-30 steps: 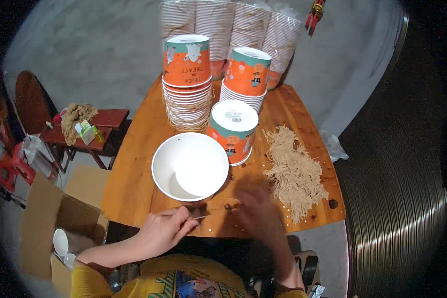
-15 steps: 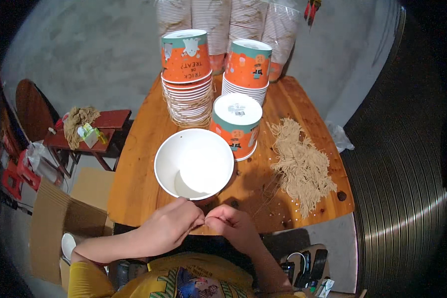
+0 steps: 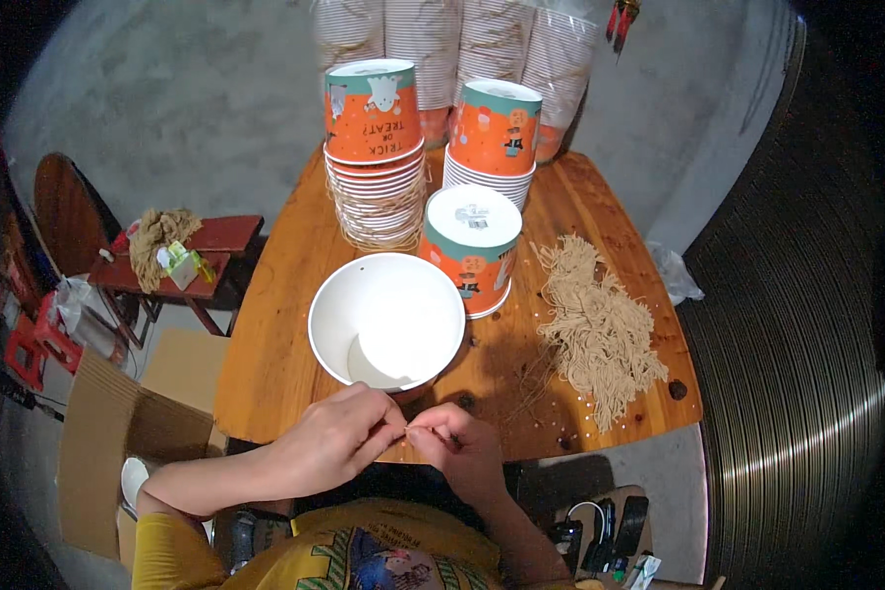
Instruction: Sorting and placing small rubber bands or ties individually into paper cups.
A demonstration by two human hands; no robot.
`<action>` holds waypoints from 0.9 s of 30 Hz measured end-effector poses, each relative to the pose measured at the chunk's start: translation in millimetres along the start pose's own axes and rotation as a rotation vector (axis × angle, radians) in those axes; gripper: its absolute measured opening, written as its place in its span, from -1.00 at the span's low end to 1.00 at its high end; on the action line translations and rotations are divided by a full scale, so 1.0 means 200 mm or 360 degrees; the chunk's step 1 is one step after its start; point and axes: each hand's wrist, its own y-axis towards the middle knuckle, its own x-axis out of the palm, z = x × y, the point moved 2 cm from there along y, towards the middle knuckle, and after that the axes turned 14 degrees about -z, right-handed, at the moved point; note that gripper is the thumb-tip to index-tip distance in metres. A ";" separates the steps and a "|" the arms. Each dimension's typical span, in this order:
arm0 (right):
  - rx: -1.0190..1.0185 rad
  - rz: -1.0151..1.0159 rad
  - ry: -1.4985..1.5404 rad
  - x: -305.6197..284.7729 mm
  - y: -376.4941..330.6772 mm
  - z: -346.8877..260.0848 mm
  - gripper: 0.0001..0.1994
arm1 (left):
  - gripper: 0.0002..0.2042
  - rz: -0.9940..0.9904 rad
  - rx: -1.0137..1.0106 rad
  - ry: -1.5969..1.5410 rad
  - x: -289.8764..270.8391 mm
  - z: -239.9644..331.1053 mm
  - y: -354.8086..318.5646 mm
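In the head view, the two hands are together! The right hand [image 3: 462, 457], off beside the string pile [image 3: 605, 339] a second ago, has come in to meet the left hand [image 3: 334, 438], so the work is now fingertip to fingertip. Both are pinched nearly closed, thumb against finger, on what looks like a thin strand [image 3: 406, 430], almost too fine to make out, at the table's [image 3: 275, 324] near edge. Little has shifted in the last half second. Just beyond the left hand sits the white-lined paper tub [image 3: 386, 320], mouth up, a small dark hole near its rim; whether the fingers touch it, I cannot tell.

Now the print: the left stack [image 3: 376, 147] carries a bold dark slogan, legible but upside down, beneath a ghost. The upturned tub [image 3: 470, 270] has small grey marks and a barcode-like block on its base, too tiny to read. The yellow shirt [image 3: 364, 551] bears small lettering, unreadable here.
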 end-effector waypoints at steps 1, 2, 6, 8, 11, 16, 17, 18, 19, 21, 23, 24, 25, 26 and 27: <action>-0.0086 0.0094 -0.0054 0.01 0.00 -0.01 -0.95 | -0.91 0.0001 -0.0004 0.0003 -0.01 0.01 0.00; -0.0088 0.0093 -0.0054 0.02 0.01 0.01 -0.95 | -0.91 0.0016 -0.0053 -0.0027 -0.02 0.03 0.00; -0.0711 0.0444 -0.0038 0.02 0.04 0.10 -0.91 | -0.88 0.0168 -0.0011 0.0211 -0.06 0.02 0.03; -0.0727 0.0564 0.0082 0.00 0.05 0.13 -0.90 | -0.86 0.0245 0.0059 0.0440 -0.08 0.00 0.07; -0.0528 0.0459 -0.0466 -0.01 0.08 0.15 -0.88 | -0.85 0.0123 -0.0141 0.0239 -0.06 -0.05 0.09; -0.0598 0.0540 -0.0653 -0.01 0.11 0.16 -0.82 | -0.84 0.0102 -0.0088 0.0241 -0.05 -0.07 0.11; -0.0598 0.0539 -0.0649 -0.01 0.12 0.16 -0.82 | -0.84 0.0131 -0.0075 0.0243 -0.04 -0.07 0.11; -0.0639 0.0580 -0.0650 0.00 0.12 0.15 -0.85 | -0.84 0.0129 -0.0079 0.0245 -0.04 -0.07 0.11; -0.0680 0.0620 -0.0651 0.00 0.13 0.14 -0.88 | -0.84 0.0136 -0.0082 0.0239 -0.04 -0.07 0.11; -0.0714 0.0633 -0.0702 0.00 0.13 0.14 -0.87 | -0.84 0.0141 -0.0081 0.0233 -0.04 -0.07 0.11; -0.0749 0.0648 -0.0755 0.00 0.13 0.14 -0.87 | -0.83 0.0148 -0.0084 0.0227 -0.04 -0.08 0.12; -0.0706 0.0629 -0.0724 -0.01 0.13 0.15 -0.84 | -0.83 0.0147 -0.0081 0.0226 -0.04 -0.08 0.12; -0.0662 0.0611 -0.0693 -0.01 0.13 0.16 -0.82 | -0.79 0.0072 -0.0133 0.0219 -0.04 -0.08 0.12; -0.0662 0.0608 -0.0691 -0.01 0.13 0.16 -0.82 | -0.73 -0.0002 -0.0192 0.0213 -0.04 -0.08 0.11; -0.0676 0.0613 -0.0691 -0.01 0.14 0.16 -0.82 | -0.73 -0.0001 -0.0195 0.0214 -0.04 -0.09 0.11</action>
